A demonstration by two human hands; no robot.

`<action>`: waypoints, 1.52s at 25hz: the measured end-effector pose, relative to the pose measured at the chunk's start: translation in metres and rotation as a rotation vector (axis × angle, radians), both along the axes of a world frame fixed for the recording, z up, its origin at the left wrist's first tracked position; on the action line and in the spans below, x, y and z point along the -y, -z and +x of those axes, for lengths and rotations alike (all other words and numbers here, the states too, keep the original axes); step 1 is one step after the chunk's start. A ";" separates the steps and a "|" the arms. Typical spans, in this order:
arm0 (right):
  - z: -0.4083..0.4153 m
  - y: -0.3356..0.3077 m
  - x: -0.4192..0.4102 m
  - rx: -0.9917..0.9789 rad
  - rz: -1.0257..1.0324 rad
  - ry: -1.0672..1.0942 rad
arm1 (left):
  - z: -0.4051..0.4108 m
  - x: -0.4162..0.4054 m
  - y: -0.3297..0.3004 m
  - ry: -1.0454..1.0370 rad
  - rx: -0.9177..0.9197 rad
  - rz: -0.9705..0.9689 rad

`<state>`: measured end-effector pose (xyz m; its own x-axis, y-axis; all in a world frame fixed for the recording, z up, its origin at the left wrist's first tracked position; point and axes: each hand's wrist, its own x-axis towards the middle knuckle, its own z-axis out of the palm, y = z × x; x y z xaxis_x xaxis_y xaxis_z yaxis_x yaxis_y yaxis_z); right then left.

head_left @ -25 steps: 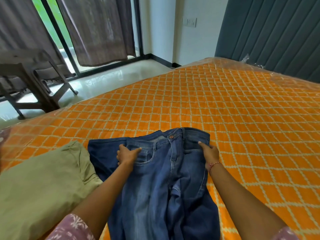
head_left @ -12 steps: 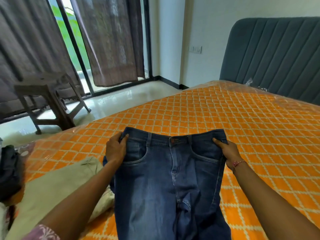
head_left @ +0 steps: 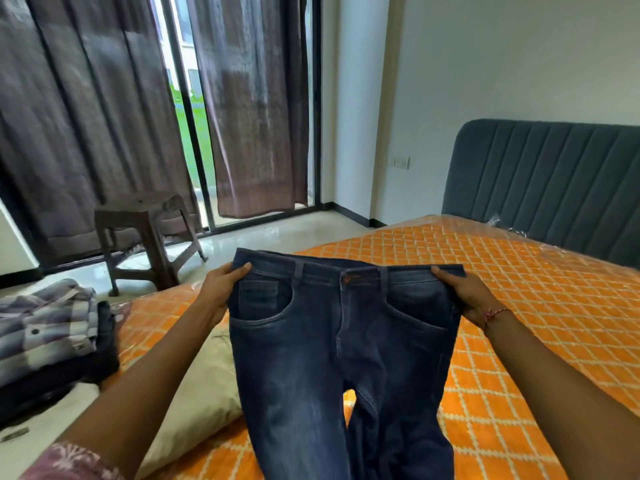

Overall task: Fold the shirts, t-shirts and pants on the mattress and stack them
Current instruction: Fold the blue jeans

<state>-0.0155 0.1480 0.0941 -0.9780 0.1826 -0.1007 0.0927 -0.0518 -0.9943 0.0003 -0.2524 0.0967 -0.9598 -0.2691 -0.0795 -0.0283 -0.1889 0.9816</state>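
Observation:
Dark blue jeans (head_left: 339,344) hang in the air in front of me, front side facing me, legs trailing down to the orange quilted mattress (head_left: 540,306). My left hand (head_left: 221,289) grips the left end of the waistband. My right hand (head_left: 464,292) grips the right end, thumb on top. A pale olive garment (head_left: 204,386) lies on the mattress under my left forearm. At the far left sits a stack of folded clothes (head_left: 45,337) with a checked shirt on top and dark pieces beneath.
A brown plastic stool (head_left: 145,237) stands on the tiled floor beyond the mattress edge. Dark curtains (head_left: 86,109) hang over a glass door. A grey padded headboard (head_left: 554,181) rises at the right, with plastic wrap along the mattress top.
Both hands have lifted the jeans off the mattress by the waistband and spread it wide. My view has tilted up, bringing the folded stack and stool into sight.

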 end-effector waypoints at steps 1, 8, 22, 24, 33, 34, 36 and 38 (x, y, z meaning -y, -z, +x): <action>0.002 -0.008 -0.001 -0.024 0.155 0.041 | 0.003 0.002 -0.007 -0.024 -0.007 0.001; 0.026 -0.050 0.086 -0.028 0.498 0.339 | 0.023 -0.061 -0.043 -0.138 0.095 0.206; 0.075 -0.152 0.186 -0.204 -0.028 -0.443 | 0.048 -0.108 -0.130 0.066 -0.350 -0.017; 0.075 -0.160 0.170 -0.265 -0.065 -0.560 | 0.043 -0.102 -0.145 0.071 -0.442 -0.115; 0.061 -0.171 0.177 -0.521 0.174 -0.077 | 0.044 -0.115 -0.151 0.167 -0.467 0.009; 0.059 -0.170 0.177 -0.497 0.113 -0.034 | 0.042 -0.115 -0.145 0.153 -0.481 -0.027; 0.055 -0.170 0.175 -0.488 0.119 -0.012 | 0.041 -0.116 -0.134 0.123 -0.481 -0.093; 0.057 -0.172 0.176 -0.510 0.293 -0.081 | 0.041 -0.119 -0.127 0.069 -0.449 -0.053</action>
<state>0.0416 -0.0284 0.2661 -0.9018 0.0549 0.4287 -0.4080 0.2191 -0.8863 0.0416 -0.1331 0.2234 -0.9120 -0.1960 0.3603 0.3911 -0.1510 0.9079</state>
